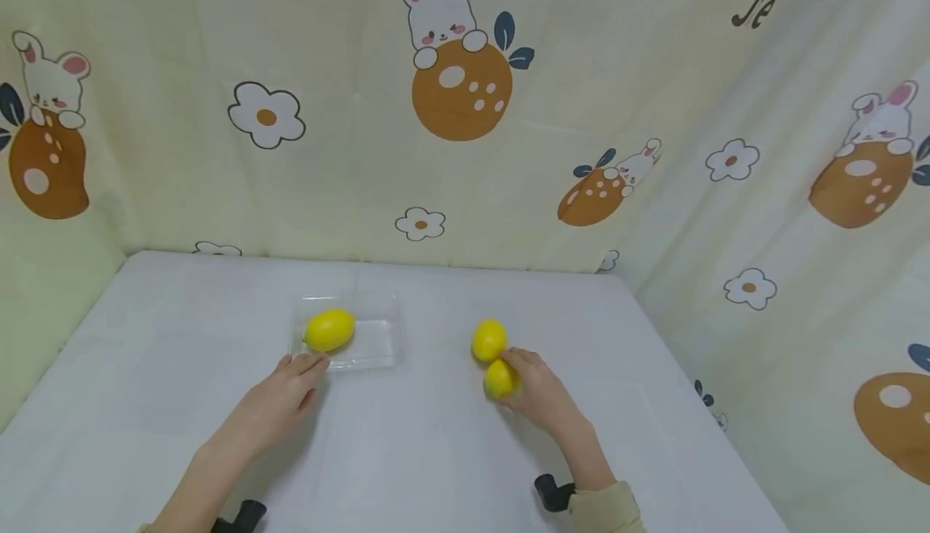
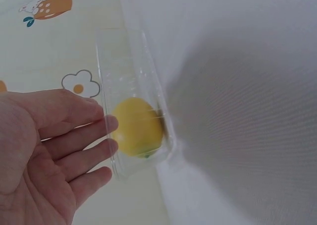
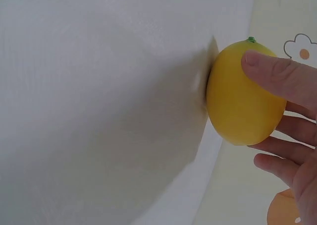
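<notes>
A clear plastic tray stands on the white table with one yellow lemon lying in its left part. At the tray's near left rim is my left hand, its fingers fairly straight; in the left wrist view the fingertips meet or nearly meet the rim. To the right, my right hand holds a second lemon between thumb and fingers. This lemon has a small green tip and sits at the table surface. Just behind it lies a third lemon, close against it.
The white tabletop spreads around the tray and lemons. A pale curtain printed with rabbits, oranges and flowers hangs behind and along the sides. Black wrist mounts show below both hands.
</notes>
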`<state>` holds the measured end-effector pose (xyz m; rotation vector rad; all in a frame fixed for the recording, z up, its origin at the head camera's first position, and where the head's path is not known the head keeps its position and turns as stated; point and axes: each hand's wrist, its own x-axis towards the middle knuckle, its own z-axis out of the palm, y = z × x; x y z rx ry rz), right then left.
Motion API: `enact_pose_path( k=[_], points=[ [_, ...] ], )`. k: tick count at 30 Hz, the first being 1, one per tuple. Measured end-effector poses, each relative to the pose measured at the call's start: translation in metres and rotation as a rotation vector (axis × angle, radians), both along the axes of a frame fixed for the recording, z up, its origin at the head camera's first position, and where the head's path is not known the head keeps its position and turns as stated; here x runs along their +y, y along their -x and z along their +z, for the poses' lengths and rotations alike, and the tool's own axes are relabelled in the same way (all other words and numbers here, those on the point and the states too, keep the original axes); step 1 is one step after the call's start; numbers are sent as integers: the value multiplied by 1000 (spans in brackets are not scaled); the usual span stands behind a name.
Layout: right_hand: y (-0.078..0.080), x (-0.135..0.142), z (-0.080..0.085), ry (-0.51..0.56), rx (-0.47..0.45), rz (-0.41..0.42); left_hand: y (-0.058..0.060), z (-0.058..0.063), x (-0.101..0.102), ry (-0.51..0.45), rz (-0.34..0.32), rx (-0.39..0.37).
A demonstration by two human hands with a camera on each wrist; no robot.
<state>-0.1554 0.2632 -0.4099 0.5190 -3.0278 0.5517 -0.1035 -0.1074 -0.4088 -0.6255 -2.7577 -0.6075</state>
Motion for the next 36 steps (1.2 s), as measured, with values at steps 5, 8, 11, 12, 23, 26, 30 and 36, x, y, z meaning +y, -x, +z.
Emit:
enact_pose_path(
  k=[5,8,11,12,23,26,30,36],
  points=[
    [2,0,-1,-12,27,16,-1,2,-2,2,9,-13],
    [3,-1,-1,-15,30,23,-3,2,-2,1,3,-13],
    [4,-4,3,14,39,30,-3,2,-3,1,2,-6],
    [5,-6,5,32,41,31,-3,1,-3,1,1,-5],
    [18,-43,29,282,81,149,-2,2,0,-2,28,-97],
    [24,-59,35,311,95,199,-2,1,0,-12,21,-76],
    [32,-81,45,298,116,253,-2,0,-1,-16,15,-69],
    [42,-108,64,299,104,293,-1,2,0,-6,-1,-70]
  ],
)
